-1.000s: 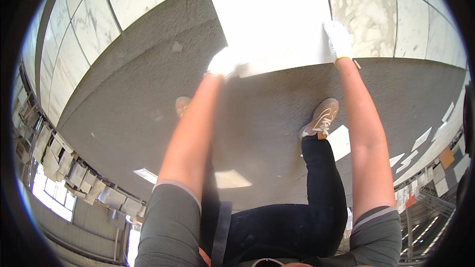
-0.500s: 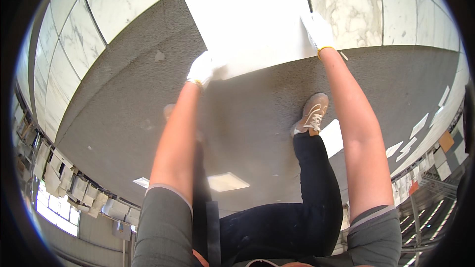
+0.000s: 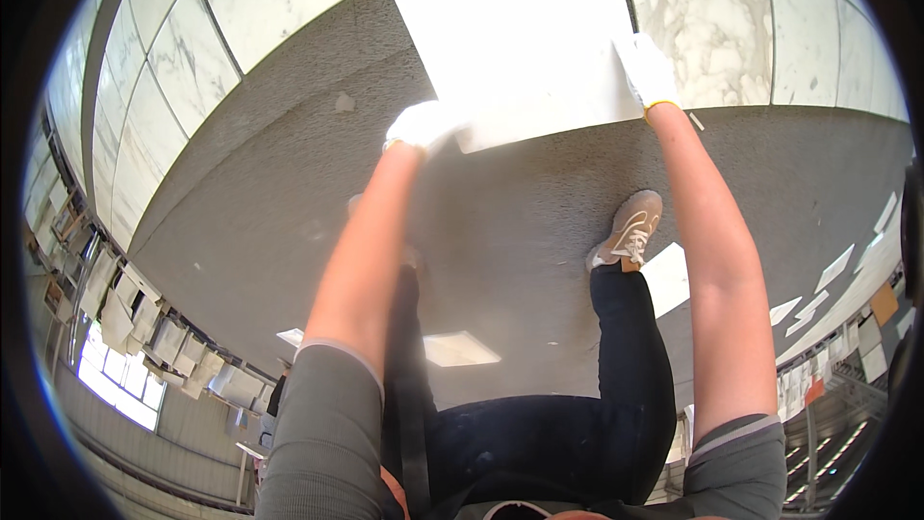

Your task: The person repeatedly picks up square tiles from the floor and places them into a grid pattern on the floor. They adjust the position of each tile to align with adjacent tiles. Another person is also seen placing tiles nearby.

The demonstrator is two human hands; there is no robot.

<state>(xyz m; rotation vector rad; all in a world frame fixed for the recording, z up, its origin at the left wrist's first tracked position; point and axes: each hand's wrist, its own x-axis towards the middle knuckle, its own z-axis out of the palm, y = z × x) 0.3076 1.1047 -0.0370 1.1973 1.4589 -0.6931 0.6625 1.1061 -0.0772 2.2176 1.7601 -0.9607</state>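
A large white tile (image 3: 520, 39), washed out by glare, lies ahead of me among veined marble tiles. My left hand (image 3: 419, 125), in a white glove with a yellow cuff edge, is closed on its near left corner; the fingers blend into the bright surface. On the tile's right side, near the front corner, my right hand (image 3: 647, 72) grips the edge in a matching glove, fingers pointing away from me. A narrow dark gap runs between this tile and the marble tile (image 3: 707, 24) to its right. The undersides of both hands are hidden.
Rough grey floor (image 3: 289, 173) stretches around my feet. Veined tiles (image 3: 279, 0) form a grid at the far left. Near my right shoe (image 3: 630, 226), a bright patch shows on the floor. A small pale chip (image 3: 345, 102) lies on the left.
My view has shifted, so the tile, both hands and the floor appear farther right. Both hands keep about the same places on the tile.
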